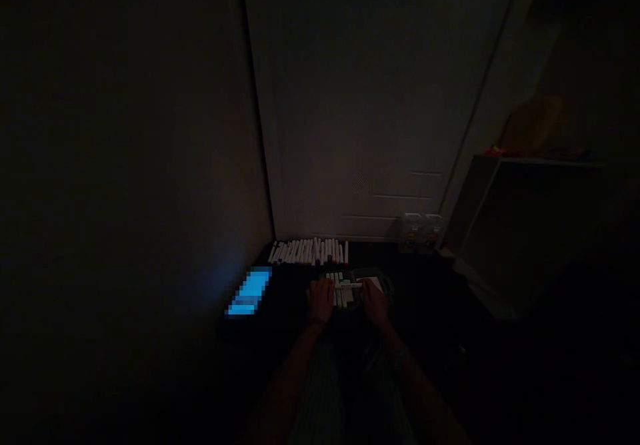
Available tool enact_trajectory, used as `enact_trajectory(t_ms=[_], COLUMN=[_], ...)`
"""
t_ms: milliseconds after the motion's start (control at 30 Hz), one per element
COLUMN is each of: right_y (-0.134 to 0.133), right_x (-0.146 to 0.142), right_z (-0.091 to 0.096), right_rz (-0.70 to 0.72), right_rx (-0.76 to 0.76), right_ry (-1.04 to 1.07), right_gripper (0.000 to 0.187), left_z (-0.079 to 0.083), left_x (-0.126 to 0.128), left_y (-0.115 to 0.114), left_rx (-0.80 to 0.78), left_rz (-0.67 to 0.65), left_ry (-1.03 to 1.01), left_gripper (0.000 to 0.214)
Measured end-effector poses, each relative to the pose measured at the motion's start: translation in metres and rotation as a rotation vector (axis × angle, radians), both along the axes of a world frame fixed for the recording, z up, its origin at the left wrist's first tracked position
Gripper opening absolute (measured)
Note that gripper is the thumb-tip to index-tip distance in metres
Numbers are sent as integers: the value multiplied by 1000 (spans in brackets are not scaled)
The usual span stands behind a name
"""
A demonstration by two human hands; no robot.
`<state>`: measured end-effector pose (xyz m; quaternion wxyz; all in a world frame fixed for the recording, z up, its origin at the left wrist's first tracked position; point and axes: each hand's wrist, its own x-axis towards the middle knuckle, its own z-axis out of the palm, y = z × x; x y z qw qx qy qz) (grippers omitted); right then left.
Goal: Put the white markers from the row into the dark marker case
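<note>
A white marker [349, 286] lies level between my two hands. My left hand [321, 298] has its fingers closed at the marker's left end. At its right end, my right hand [375, 304] pinches it. Just below is an open plastic case [387, 285] with two halves. Several white markers [340, 298] lie side by side in its left half, and a white piece [373, 281] that looks like paper shows in the right half. The dim light hides the fingertips in part.
Along the back of the dark table stands a row of white markers [305, 252]. A lit blue, pixelated screen [249, 292] lies at the left. Two clear packages [421, 233] stand against the wall at the back right, near a shelf unit [475, 198].
</note>
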<state>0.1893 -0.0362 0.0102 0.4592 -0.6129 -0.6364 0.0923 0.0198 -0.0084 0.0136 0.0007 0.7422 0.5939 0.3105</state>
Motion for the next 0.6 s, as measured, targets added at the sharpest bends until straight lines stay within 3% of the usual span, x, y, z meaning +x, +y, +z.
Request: enact_trajectory(t_ms=[600], right_y=[5], right_x=[-7], right_z=[1], right_rz=[-86], right_rx=[-134], right_ry=[-244], right_gripper=[35], left_z=[-2], left_x=[-2], left_y=[4], left_rx=[-15], left_rz=[51], left_ry=[-39], left_gripper=[30])
